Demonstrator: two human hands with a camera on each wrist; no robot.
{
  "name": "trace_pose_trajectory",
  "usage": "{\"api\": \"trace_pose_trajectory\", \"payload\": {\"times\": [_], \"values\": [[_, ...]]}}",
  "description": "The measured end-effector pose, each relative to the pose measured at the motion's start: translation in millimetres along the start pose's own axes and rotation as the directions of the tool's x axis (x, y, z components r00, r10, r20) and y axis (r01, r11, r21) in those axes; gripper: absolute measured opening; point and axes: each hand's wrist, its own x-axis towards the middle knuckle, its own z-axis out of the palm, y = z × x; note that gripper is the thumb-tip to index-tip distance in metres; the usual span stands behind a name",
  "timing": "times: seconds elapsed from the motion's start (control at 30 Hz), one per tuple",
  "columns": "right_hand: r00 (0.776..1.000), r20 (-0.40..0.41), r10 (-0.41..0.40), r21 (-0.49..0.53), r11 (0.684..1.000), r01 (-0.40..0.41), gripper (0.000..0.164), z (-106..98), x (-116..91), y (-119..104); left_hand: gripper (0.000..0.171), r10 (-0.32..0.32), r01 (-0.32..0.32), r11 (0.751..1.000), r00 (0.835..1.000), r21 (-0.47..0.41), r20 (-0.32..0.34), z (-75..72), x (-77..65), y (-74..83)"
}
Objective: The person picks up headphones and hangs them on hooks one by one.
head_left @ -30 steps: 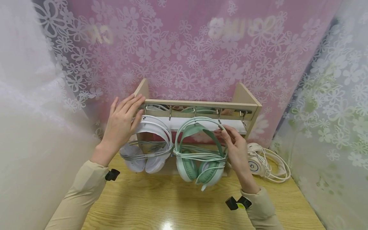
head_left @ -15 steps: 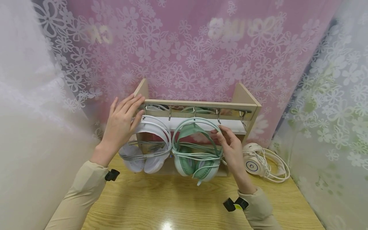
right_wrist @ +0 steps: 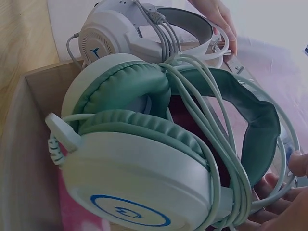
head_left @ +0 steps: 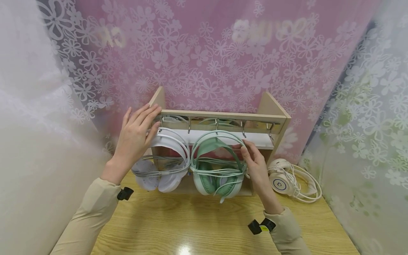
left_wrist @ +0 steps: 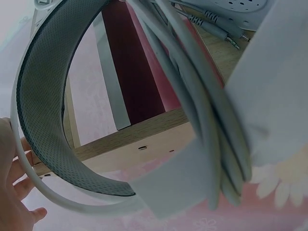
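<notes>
My right hand (head_left: 259, 166) pinches the right side of the thin headband arch of the green and white headphones (head_left: 204, 182). Their cable is wound around the middle, and the ear cups hang down. At the top, the arch overlaps the third hook (head_left: 217, 124) from the left. My left hand (head_left: 134, 136), fingers extended, rests on the left end of a small wooden rack (head_left: 223, 114). Below that hand, white headphones (head_left: 169, 182) with a wound grey cable hang at the leftmost hook. The right wrist view shows the green ear pads (right_wrist: 139, 125) up close.
Two metal hooks with nothing on them, one of them here (head_left: 243, 129), are at the rack's right. Cream headphones (head_left: 280, 182) lie on the wooden table (head_left: 191, 223) at the right. A pink floral curtain (head_left: 207, 53) hangs behind.
My right hand has moved the green and white headphones a little to the left, closer to the white pair and in line with the third hook. My left hand has stayed put.
</notes>
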Motion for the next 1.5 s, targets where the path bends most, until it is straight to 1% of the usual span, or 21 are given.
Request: {"api": "trace_pose_trajectory", "payload": {"times": [0.17,0.5,0.63,0.73,0.83,1.0,1.1,1.17,1.37,1.5], "values": [[0.999,-0.001,0.049,-0.010,0.999,-0.049,0.042,-3.9,-2.5,4.9,0.043,0.000,0.000,1.000,1.000,-0.005,-0.002,0.6,0.4,0.6],[0.998,-0.001,0.058,-0.001,0.998,-0.058,0.045,-15.4,-8.1,9.1,0.043,0.007,-0.007,1.000,1.000,-0.006,-0.008,1.0,1.0,1.2],[0.998,-0.018,0.062,-0.034,0.997,-0.063,0.044,-17.7,-8.4,9.4,0.043,0.009,-0.009,1.000,1.000,-0.002,-0.010,1.1,0.9,0.6],[0.999,-0.032,0.042,-0.047,0.998,-0.043,0.043,-18.2,-8.5,9.2,0.043,0.009,-0.009,1.000,1.000,-0.002,-0.008,0.9,1.0,0.6],[0.999,-0.046,0.003,-0.051,0.999,-0.005,0.041,-19.2,-8.5,9.7,0.043,0.008,-0.008,1.000,1.000,-0.004,-0.005,0.7,0.8,0.6],[0.996,-0.063,-0.058,-0.062,0.997,0.054,0.038,-23.3,-8.0,14.1,0.043,0.004,-0.004,1.000,1.000,-0.005,0.000,0.7,0.3,0.5],[0.995,-0.064,-0.077,-0.053,0.996,0.074,0.037,-26.2,-7.5,17.4,0.044,0.001,-0.001,1.000,1.000,-0.007,-0.002,0.6,0.1,0.3],[0.995,-0.061,-0.082,-0.037,0.996,0.080,0.036,-28.0,-7.2,18.9,0.043,0.000,-0.001,1.000,1.000,-0.007,-0.003,0.6,0.2,0.0],[0.993,-0.050,-0.104,0.060,0.992,0.107,0.033,-31.1,-6.8,20.0,0.043,0.004,-0.004,1.000,1.000,-0.006,-0.009,1.2,0.1,-0.8],[0.992,-0.050,-0.114,0.076,0.990,0.118,0.032,-33.5,-7.5,21.4,0.043,0.000,0.000,1.000,1.000,-0.006,-0.007,1.5,-0.1,-0.9]]}}
